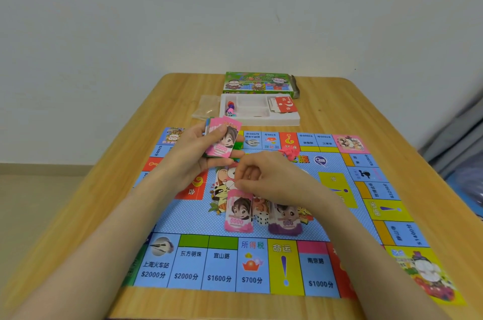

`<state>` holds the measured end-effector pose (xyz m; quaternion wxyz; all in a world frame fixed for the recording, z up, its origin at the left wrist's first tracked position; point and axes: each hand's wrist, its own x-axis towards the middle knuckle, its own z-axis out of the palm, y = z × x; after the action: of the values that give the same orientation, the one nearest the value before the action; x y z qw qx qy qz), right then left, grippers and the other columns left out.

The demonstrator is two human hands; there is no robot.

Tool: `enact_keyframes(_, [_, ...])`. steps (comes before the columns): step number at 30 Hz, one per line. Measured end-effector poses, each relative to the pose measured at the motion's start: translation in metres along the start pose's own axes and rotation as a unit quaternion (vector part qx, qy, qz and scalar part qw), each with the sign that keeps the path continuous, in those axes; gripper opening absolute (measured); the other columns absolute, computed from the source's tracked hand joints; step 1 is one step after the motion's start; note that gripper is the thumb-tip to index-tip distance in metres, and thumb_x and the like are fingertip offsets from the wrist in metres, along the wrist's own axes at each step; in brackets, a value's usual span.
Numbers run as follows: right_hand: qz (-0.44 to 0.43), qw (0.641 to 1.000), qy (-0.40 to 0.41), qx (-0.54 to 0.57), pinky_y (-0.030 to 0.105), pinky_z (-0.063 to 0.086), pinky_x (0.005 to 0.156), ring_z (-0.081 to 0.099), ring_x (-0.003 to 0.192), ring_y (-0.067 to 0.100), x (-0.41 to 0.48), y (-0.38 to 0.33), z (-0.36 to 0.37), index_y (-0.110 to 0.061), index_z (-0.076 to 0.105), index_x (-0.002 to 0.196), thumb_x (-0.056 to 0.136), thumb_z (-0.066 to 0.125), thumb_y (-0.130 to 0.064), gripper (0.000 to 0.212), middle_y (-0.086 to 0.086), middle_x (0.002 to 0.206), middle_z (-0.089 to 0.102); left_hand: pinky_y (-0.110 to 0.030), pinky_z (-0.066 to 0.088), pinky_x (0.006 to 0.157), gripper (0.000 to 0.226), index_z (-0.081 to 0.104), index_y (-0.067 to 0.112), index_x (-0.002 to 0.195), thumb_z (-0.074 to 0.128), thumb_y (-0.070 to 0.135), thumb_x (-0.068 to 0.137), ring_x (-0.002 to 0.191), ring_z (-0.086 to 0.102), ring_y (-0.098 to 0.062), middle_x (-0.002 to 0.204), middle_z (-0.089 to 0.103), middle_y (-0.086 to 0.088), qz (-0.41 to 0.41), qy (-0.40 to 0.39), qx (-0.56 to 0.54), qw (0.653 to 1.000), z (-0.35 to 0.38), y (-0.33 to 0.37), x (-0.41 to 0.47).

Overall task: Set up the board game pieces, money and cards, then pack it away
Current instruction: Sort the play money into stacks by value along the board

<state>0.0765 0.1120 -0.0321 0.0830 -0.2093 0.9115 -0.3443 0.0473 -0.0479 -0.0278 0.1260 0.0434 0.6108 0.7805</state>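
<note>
The left hand (198, 148) grips one stack of play money (222, 141), thumb across a pink 5000 note on top. The right hand (269, 178) hovers just right of it and nearer, fingers curled down toward the far edge of a pink pile (238, 211). Whether it pinches a note I cannot tell.

Two piles of money lie on the middle of the board (287, 267): that pink 5000 pile and, to its right, a purple 500 pile (286, 220). One white die (261, 220) sits between them. A small heap of red pieces (286, 153) lies on the board beyond the right hand.

Past the board's far edge stands one white tray (261, 122), with small coloured pieces (230, 109) in its left compartment and red cards (285, 105) in its right. One green box (257, 83) lies behind it, and one clear bag (206, 106) to the tray's left.

All of this rests on a wooden table (78, 228) against a plain white wall (235, 5), with beige floor (39, 189) at left.
</note>
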Motion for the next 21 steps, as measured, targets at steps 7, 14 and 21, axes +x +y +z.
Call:
enact_keyframes(7, [0.029,0.993,0.111,0.035,0.027,0.049,0.071,0.059,0.073,0.012,0.003,0.004,-0.004,-0.011,0.064,0.086,0.091,0.052,-0.012,0.013,0.004,0.081,0.067,-0.02,0.054,0.046,0.019,0.057,0.007,0.111,0.053,0.013,0.093,0.069,0.073,-0.02,0.086,0.075,-0.006,-0.002,0.0,0.0,1.0,0.0,-0.001,0.0])
enact_keyframes(14, [0.008,0.95,0.264,0.167,0.018,0.046,0.057,0.052,0.06,0.004,0.002,-0.001,-0.005,-0.018,0.056,0.087,0.082,0.071,-0.025,0.017,-0.006,0.074,0.057,-0.023,0.056,0.047,0.024,0.06,0.009,0.102,0.06,0.012,0.079,0.062,0.072,-0.019,0.078,0.074,-0.004,-0.011,-0.074,0.04,0.996,0.008,-0.005,-0.005])
enact_keyframes(21, [-0.013,0.936,0.316,0.156,0.039,0.054,0.063,0.062,0.061,0.027,0.002,0.001,-0.011,-0.022,0.06,0.071,0.083,0.069,-0.007,0.021,0.01,0.064,0.061,-0.027,0.059,0.057,0.029,0.056,0.008,0.114,0.052,0.001,0.086,0.078,0.073,-0.029,0.092,0.073,-0.011,-0.022,-0.129,-0.008,0.991,0.009,-0.003,-0.007])
